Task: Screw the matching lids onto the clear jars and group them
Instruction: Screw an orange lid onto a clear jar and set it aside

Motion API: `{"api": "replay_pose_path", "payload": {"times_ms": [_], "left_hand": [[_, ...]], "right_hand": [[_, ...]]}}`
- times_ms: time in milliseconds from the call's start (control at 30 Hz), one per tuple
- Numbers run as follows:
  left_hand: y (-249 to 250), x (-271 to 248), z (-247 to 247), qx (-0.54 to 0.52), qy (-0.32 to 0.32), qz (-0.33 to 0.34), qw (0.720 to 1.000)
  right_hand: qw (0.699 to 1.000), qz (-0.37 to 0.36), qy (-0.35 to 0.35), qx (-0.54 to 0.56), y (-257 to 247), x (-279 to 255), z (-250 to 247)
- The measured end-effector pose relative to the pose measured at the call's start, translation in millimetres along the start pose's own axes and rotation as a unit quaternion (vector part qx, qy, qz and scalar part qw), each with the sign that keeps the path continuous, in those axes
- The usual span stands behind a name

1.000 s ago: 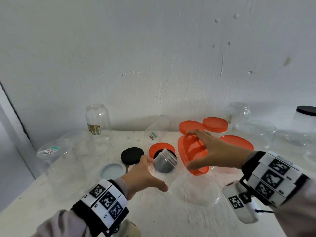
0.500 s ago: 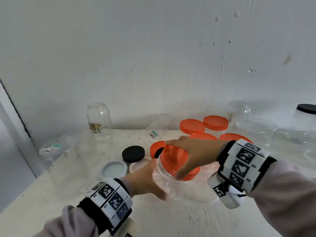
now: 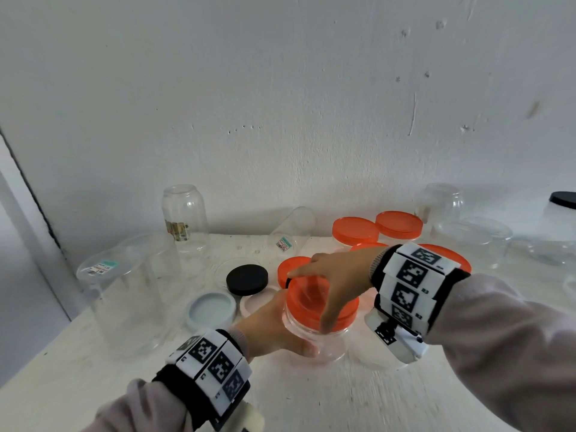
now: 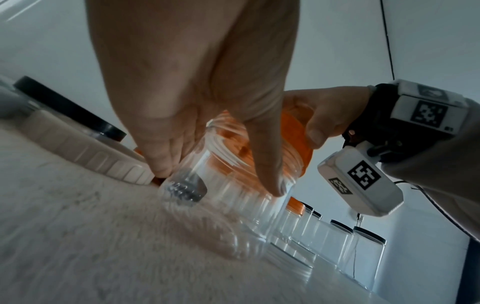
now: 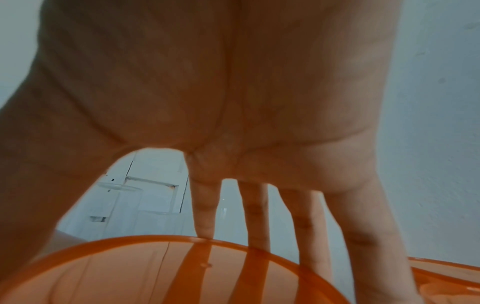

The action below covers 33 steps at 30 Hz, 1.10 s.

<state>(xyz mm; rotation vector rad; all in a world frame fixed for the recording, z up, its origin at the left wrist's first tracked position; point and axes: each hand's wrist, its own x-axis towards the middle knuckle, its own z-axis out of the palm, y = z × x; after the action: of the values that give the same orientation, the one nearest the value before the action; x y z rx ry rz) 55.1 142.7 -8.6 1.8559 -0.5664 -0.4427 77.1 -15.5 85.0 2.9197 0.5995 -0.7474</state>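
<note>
A clear jar stands upright on the white table with an orange lid sitting on its mouth. My left hand grips the jar's body from the left, thumb across the front. My right hand spans the lid from above, thumb on the near rim and fingers over the far rim. In the left wrist view the jar sits between my thumb and fingers, the orange lid above it. In the right wrist view my spread fingers reach down onto the lid.
Loose lids lie just left of the jar: black, grey-blue, pale, and an orange one behind. Orange-lidded jars stand at the back. Lidless clear jars stand left and right.
My right hand carried the orange lid from the right and set it onto the jar. The jar, tilted in my left hand before, now stands upright on the table.
</note>
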Motion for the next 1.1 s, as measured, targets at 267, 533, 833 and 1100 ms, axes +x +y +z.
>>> {"api": "replay_pose_path", "payload": {"times_ms": [267,533,833,1100], "left_hand": [[-12.4,4.0,-3.5,-0.001,0.031,-0.078,0.996],[-12.8,4.2,-3.2,0.003,0.032,-0.082,0.996],[-11.8,4.3,-3.1,0.013,0.025,-0.057,0.998],[-11.5,4.1,-3.1,0.013,0.019,-0.052,0.998]], "right_hand": [[0.999,-0.019,-0.015,-0.030,-5.1,6.1,5.0],[0.999,0.032,0.004,0.008,-5.9,5.9,12.4],[1.000,0.012,-0.013,-0.015,-6.8,0.8,3.0],[0.999,0.033,-0.012,-0.017,-0.9,-0.2,4.6]]}}
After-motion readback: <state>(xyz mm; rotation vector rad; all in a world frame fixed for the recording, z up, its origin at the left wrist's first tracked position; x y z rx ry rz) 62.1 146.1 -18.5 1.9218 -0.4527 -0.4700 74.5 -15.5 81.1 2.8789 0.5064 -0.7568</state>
